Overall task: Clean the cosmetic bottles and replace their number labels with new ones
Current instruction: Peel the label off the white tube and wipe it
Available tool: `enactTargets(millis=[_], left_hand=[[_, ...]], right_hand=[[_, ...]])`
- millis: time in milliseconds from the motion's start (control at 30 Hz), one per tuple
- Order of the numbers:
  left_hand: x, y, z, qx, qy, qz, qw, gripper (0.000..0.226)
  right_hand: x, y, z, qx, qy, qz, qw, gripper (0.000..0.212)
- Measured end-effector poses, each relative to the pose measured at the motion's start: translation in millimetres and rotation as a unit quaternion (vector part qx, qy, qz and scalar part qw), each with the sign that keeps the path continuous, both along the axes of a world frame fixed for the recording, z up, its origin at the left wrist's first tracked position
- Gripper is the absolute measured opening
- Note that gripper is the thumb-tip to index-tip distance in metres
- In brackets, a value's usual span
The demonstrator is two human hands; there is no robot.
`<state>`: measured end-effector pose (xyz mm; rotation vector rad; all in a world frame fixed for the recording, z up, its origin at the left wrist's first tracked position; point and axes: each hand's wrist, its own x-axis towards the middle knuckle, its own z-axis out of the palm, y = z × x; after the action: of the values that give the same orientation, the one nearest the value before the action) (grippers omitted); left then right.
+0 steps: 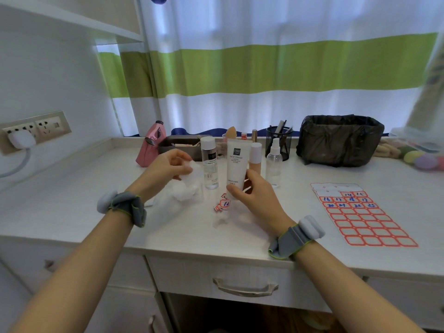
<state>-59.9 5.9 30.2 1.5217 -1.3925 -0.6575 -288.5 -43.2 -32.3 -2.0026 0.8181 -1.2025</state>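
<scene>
White plastic dominates a worktop [72, 188] midway through a relabelling job: a person's right hand [254, 191] curls its fingers round the base of an upright white squeeze tube of facial cleanser [236, 162], while the left hand [165, 165], at nine o'clock from it, pinches a crumpled white wipe [189, 181]. Peeled red-edged number labels [223, 203] lie crumpled at the tube's foot, suggesting old stickers are coming off. Four bottles stand in a row: a clear white-capped bottle [211, 164], the tube, a beige white-capped bottle [255, 157] and a clear spray bottle [274, 162]. At three o'clock, one red-bordered label sheet [365, 222] has top spaces emptied, with numbered labels remaining.
</scene>
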Motion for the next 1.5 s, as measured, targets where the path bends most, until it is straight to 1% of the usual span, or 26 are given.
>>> enactTargets(millis=[67,100,167,233,300,433,500,600,700,767,833,967,1067,1200,1333,1400,1500], left_hand=[[-18,5,4,-0.011,0.073,-0.067,0.995,0.028],[-29,5,5,-0.014,0.097,-0.097,0.990,0.029],[-49,4,7,-0.024,0.114,-0.140,0.983,0.026],[-70,2,9,-0.041,0.114,-0.161,0.979,0.019],[-92,-3,9,-0.075,0.083,-0.163,0.980,0.019],[-127,-19,1,-0.150,-0.039,-0.109,0.982,0.011],[-136,-30,-7,-0.213,-0.093,-0.091,0.968,0.009],[-142,-47,-15,-0.308,-0.153,-0.064,0.937,0.007],[-145,-58,-23,-0.349,-0.210,-0.063,0.911,0.014],[-147,-60,-31,-0.362,-0.239,-0.064,0.899,0.027],[-147,-62,-37,-0.376,-0.244,-0.056,0.892,0.030],[-148,-61,-42,-0.401,-0.248,-0.050,0.881,0.016],[-147,-58,-43,-0.409,-0.239,-0.030,0.880,0.012],[-148,-57,-42,-0.420,-0.239,-0.063,0.873,0.017],[-149,-53,-46,-0.413,-0.256,-0.095,0.869,0.019],[-149,-53,-47,-0.418,-0.267,-0.092,0.864,0.019],[-150,-54,-48,-0.422,-0.270,-0.086,0.861,0.021]], right_hand=[[-2,-1,2,0.010,-0.007,-0.002,1.000,0.030],[-6,-2,3,0.009,-0.006,-0.004,1.000,0.032],[-12,-3,4,0.006,-0.001,-0.005,1.000,0.037],[-22,-3,5,0.002,0.009,-0.005,1.000,0.038],[-33,-4,6,0.001,0.025,-0.013,1.000,0.035],[-53,-9,8,0.017,0.029,-0.020,0.999,0.032],[-61,-11,10,0.038,0.010,-0.015,0.999,0.031],[-70,-16,11,0.065,-0.015,-0.021,0.998,0.029],[-78,-21,12,0.078,-0.035,-0.033,0.996,0.033],[-81,-23,9,0.080,-0.049,-0.033,0.995,0.034],[-82,-23,5,0.091,-0.055,-0.029,0.994,0.036],[-80,-19,4,0.107,-0.038,-0.015,0.993,0.038],[-78,-16,4,0.103,-0.028,-0.002,0.994,0.035],[-77,-15,3,0.114,-0.048,0.016,0.992,0.036],[-78,-17,4,0.114,-0.072,0.002,0.991,0.047],[-77,-18,4,0.117,-0.075,-0.004,0.990,0.051],[-77,-17,2,0.113,-0.065,0.001,0.992,0.052]])
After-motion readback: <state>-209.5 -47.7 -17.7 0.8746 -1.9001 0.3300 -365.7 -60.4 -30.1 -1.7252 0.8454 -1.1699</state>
